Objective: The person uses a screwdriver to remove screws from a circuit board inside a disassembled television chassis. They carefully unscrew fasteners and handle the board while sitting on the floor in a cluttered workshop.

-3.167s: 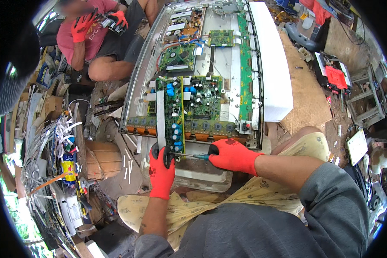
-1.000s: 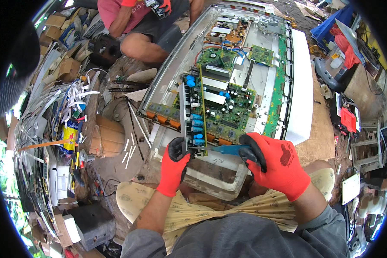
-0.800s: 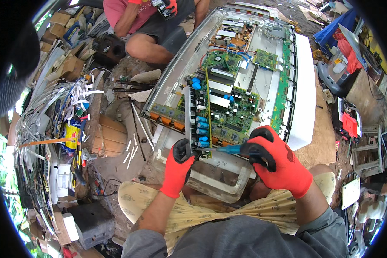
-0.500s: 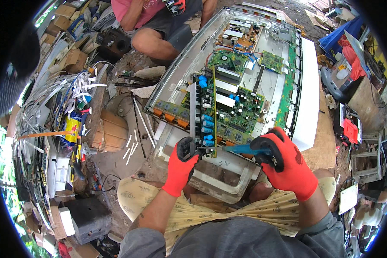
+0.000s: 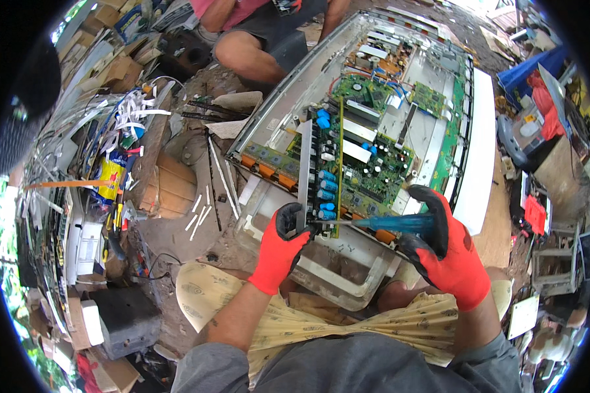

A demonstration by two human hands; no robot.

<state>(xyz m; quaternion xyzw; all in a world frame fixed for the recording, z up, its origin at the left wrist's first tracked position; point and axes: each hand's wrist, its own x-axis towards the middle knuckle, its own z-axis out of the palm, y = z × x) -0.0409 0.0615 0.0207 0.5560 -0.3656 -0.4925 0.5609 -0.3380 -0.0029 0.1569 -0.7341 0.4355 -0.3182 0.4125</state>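
My left hand (image 5: 283,252), in a red glove with black palm, grips the near end of a circuit board (image 5: 327,187). The board is tilted up on its edge, with a long metal heat sink (image 5: 305,167) on its left side and blue capacitors along it. A screwdriver (image 5: 400,223) with a clear blue handle lies level in my right hand (image 5: 457,262), gloved likewise. Its thin shaft points left, and the tip reaches the board's near end beside my left fingers; the exact contact is hidden. Beneath the board lies an opened flat panel chassis (image 5: 275,124) carrying more green boards.
A pale plastic frame (image 5: 347,298) lies under the chassis's near edge. Across from me sits a person (image 5: 242,56) with bare knees. Piled scrap, cables and a yellow-blue packet (image 5: 113,175) stand at left. A red plastic piece (image 5: 535,213) and a grey frame (image 5: 557,262) are at right.
The fingers of my right hand have loosened round the screwdriver, and more of its handle shows. The whole view has shifted slightly. My left hand keeps its hold on the board.
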